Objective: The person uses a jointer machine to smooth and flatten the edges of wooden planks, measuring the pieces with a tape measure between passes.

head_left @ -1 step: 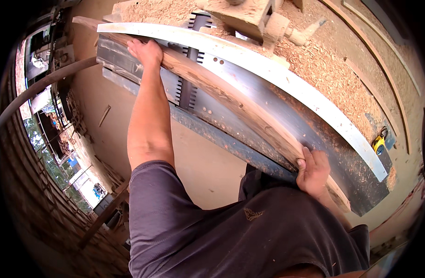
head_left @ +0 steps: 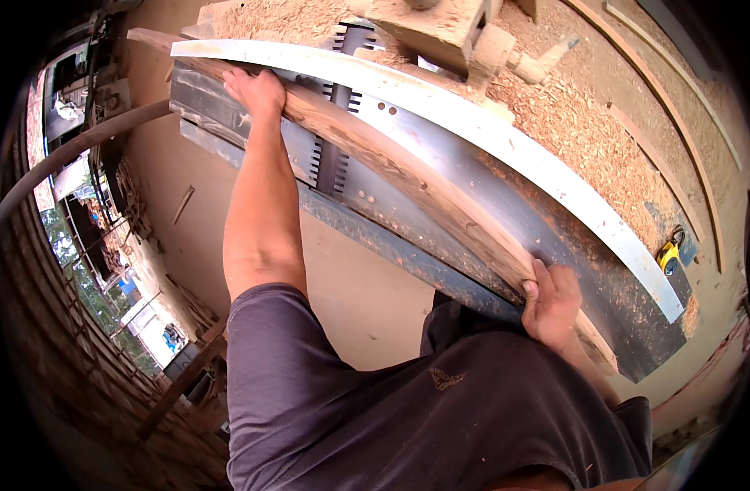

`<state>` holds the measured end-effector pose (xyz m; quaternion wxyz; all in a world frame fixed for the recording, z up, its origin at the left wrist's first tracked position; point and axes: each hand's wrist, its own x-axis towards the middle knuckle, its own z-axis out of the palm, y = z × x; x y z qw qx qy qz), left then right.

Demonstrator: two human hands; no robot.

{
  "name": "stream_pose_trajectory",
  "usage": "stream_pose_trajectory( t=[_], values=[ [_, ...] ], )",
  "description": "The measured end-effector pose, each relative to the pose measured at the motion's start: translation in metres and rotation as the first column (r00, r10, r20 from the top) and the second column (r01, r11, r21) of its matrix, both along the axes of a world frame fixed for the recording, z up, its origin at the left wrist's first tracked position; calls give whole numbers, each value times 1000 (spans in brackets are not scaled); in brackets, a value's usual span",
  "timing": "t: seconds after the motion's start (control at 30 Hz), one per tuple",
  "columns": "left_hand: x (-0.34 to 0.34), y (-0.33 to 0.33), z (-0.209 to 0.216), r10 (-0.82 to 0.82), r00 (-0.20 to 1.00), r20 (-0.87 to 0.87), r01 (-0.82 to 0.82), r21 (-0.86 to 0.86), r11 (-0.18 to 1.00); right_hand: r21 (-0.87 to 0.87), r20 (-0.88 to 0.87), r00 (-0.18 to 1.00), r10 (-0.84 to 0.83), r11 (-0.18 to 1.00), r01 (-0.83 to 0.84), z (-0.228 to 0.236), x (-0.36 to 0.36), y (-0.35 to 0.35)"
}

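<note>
A long wooden board lies lengthwise on the metal table of a jointer, running from the far left to the near right. Beside its far side stands the machine's pale straight fence, which looks curved here. My left hand is closed over the far part of the board, fingers on top and thumb hidden. Close to my body, my right hand grips the near part, its thumb on the near side. Between the hands, the board crosses the toothed cutter opening.
Wood shavings are heaped behind the fence, around a dusty machine part. A yellow tape measure rests past the fence's right end. Long wood strips lie at the far right. A curved pole reaches the machine's left end.
</note>
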<state>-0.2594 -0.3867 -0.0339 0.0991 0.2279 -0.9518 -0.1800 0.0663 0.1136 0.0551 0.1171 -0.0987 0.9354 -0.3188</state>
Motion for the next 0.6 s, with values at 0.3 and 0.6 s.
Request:
stream_pose_trajectory(
  t=[0.3, 0.6],
  values=[
    [-34, -31, 2, -101, 995, 15, 102, -189, 977, 25, 9, 999, -33, 999, 32, 5, -34, -45],
    [7, 0, -10, -60, 996, -66, 57, -42, 997, 18, -40, 998, -57, 998, 58, 0, -50, -82]
  ],
)
